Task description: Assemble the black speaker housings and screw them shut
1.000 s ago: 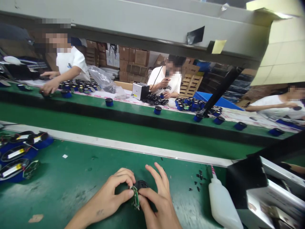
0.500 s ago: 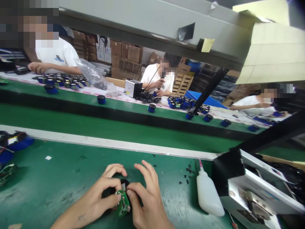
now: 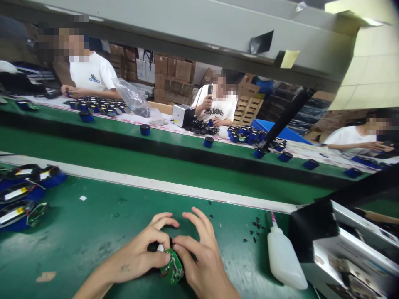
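Between my hands is a green circuit board (image 3: 172, 269), tilted, with a dark round housing partly hidden under my fingers behind it. My left hand (image 3: 146, 249) pinches the board's upper left edge between thumb and forefinger. On the other side, my right hand (image 3: 201, 257) has thumb and forefinger pressed together at the board's upper right, by the dark part; whatever small piece lies between those fingertips is hidden. The remaining fingers of both hands are raised and bent.
Blue round housings (image 3: 23, 193) with batteries and boards stand at the left. On the right are a white squeeze bottle (image 3: 285, 257), black scraps (image 3: 257, 224) and a silver-and-black machine (image 3: 339, 249). Beyond the white rail (image 3: 149, 187), blue units (image 3: 208, 142) line a green belt; three co-workers sit behind it.
The view has swung left, so everything sits further right and more housings show at the left. My hands keep nearly the same hold on the circuit board.
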`<state>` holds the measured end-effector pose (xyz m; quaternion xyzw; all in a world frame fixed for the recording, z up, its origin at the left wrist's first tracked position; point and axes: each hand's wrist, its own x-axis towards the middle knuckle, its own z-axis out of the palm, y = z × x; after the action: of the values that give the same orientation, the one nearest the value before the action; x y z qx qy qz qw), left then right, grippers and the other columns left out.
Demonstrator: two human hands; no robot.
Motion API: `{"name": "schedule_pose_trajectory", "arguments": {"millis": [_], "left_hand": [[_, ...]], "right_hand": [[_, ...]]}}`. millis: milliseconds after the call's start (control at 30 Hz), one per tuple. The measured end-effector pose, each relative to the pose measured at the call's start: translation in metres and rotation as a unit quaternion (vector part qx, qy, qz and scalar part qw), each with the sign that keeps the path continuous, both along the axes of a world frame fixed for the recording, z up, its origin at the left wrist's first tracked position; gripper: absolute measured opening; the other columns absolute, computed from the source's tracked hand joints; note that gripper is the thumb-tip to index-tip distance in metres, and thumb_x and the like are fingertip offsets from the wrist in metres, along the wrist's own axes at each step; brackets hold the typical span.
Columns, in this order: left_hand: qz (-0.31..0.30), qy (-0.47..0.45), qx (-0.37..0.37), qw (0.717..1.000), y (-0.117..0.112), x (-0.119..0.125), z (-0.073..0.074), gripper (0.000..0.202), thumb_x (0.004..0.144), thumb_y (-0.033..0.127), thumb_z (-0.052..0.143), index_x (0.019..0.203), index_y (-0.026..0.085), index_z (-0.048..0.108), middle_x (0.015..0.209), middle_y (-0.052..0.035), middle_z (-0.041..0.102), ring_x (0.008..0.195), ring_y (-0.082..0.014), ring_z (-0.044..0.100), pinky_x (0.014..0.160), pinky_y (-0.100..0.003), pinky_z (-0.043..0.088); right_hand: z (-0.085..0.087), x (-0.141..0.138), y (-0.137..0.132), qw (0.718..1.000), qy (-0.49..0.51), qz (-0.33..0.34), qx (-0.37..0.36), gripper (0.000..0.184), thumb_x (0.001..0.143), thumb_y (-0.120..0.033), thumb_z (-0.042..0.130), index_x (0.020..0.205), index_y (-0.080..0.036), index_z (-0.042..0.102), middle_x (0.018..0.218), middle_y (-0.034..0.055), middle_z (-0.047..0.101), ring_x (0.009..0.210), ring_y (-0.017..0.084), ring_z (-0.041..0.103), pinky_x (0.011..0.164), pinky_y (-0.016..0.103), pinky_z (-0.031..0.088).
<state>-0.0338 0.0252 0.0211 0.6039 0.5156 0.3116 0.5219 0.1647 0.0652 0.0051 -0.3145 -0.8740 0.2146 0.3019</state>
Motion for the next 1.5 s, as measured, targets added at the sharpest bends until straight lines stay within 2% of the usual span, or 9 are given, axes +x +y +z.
{"name": "schedule_pose_trajectory", "arguments": {"millis": [233,467,600,800,900,1067,1167,1333,1500], "left_hand": [[-0.02,0.014,0.005,1.0,-0.001,-0.001,0.007,0.013,0.075,0.018,0.059,0.07,0.024,0.048,0.14,-0.0078,0.049,0.147,-0.0304,0.017,0.113,-0.052,0.02],[-0.035,0.045,0.024,0.998,0.0,0.002,0.0,0.01,0.074,0.016,0.066,0.07,0.023,0.061,0.142,-0.0052,0.049,0.147,-0.0308,0.018,0.116,-0.051,0.019],[-0.007,0.05,0.044,0.998,-0.001,0.002,-0.007,0.006,0.078,0.019,0.068,0.074,0.024,0.067,0.142,-0.0058,0.05,0.146,-0.0314,0.022,0.116,-0.052,0.02],[0.023,0.046,0.06,0.997,0.0,-0.003,-0.012,0.008,0.084,0.028,0.068,0.09,0.026,0.073,0.14,-0.0081,0.053,0.143,-0.0294,0.03,0.116,-0.052,0.024],[0.023,0.048,0.054,0.997,0.0,-0.003,-0.008,0.008,0.085,0.03,0.068,0.089,0.027,0.074,0.141,-0.0072,0.054,0.143,-0.0296,0.032,0.116,-0.053,0.024],[0.005,0.05,0.067,0.996,-0.005,-0.007,-0.005,0.012,0.088,0.029,0.062,0.093,0.027,0.073,0.143,-0.0072,0.054,0.144,-0.0288,0.03,0.116,-0.052,0.025],[0.017,0.073,0.093,0.993,-0.006,-0.008,-0.005,0.015,0.088,0.022,0.058,0.092,0.026,0.071,0.144,-0.006,0.054,0.142,-0.0277,0.035,0.115,-0.05,0.028],[0.042,0.096,0.11,0.988,-0.003,0.001,-0.005,0.037,0.086,0.013,0.054,0.118,0.029,0.065,0.136,-0.0052,0.06,0.136,-0.0247,0.043,0.114,-0.046,0.032],[0.082,0.123,0.123,0.981,0.0,0.007,-0.003,0.016,0.085,0.015,0.056,0.086,0.024,0.069,0.111,-0.0056,0.066,0.116,-0.0262,0.056,0.103,-0.044,0.041]], "right_hand": [[-0.001,0.002,0.003,1.0,0.004,0.017,-0.003,0.028,0.093,-0.011,0.053,0.102,-0.034,0.066,0.143,0.0012,0.039,0.142,0.025,0.023,0.109,0.052,0.041],[0.002,-0.001,0.007,0.999,0.028,0.023,0.0,0.019,0.094,-0.016,0.058,0.097,-0.032,0.067,0.139,0.0014,0.045,0.14,0.025,0.029,0.108,0.049,0.042],[0.004,0.006,0.008,0.999,0.052,-0.002,-0.003,0.013,0.095,-0.018,0.057,0.094,-0.027,0.066,0.133,0.0048,0.053,0.136,0.024,0.037,0.107,0.047,0.044],[-0.003,0.02,-0.001,0.998,0.018,0.002,-0.053,0.013,0.08,-0.024,0.072,0.093,-0.027,0.071,0.132,0.0096,0.06,0.134,0.036,0.043,0.103,0.064,0.042],[-0.005,0.019,-0.003,0.995,0.029,-0.001,-0.097,0.007,0.081,-0.021,0.068,0.084,-0.024,0.073,0.13,0.0108,0.061,0.135,0.036,0.043,0.105,0.065,0.039],[-0.001,0.011,-0.001,0.961,0.064,-0.052,-0.264,0.015,0.083,-0.022,0.062,0.073,-0.024,0.073,0.13,0.0085,0.063,0.139,0.03,0.041,0.112,0.058,0.033],[0.0,0.006,-0.001,0.947,0.08,-0.091,-0.298,0.018,0.082,-0.02,0.059,0.069,-0.022,0.071,0.131,0.0105,0.063,0.139,0.032,0.04,0.113,0.059,0.03],[-0.008,0.007,-0.007,0.978,0.087,-0.096,-0.166,0.017,0.083,-0.016,0.057,0.07,-0.023,0.066,0.125,0.0099,0.066,0.134,0.031,0.046,0.107,0.056,0.04],[-0.013,0.004,-0.016,0.981,0.126,-0.148,-0.008,0.019,0.088,-0.017,0.055,0.072,-0.023,0.062,0.117,0.0081,0.066,0.125,0.029,0.053,0.098,0.05,0.048]]}}
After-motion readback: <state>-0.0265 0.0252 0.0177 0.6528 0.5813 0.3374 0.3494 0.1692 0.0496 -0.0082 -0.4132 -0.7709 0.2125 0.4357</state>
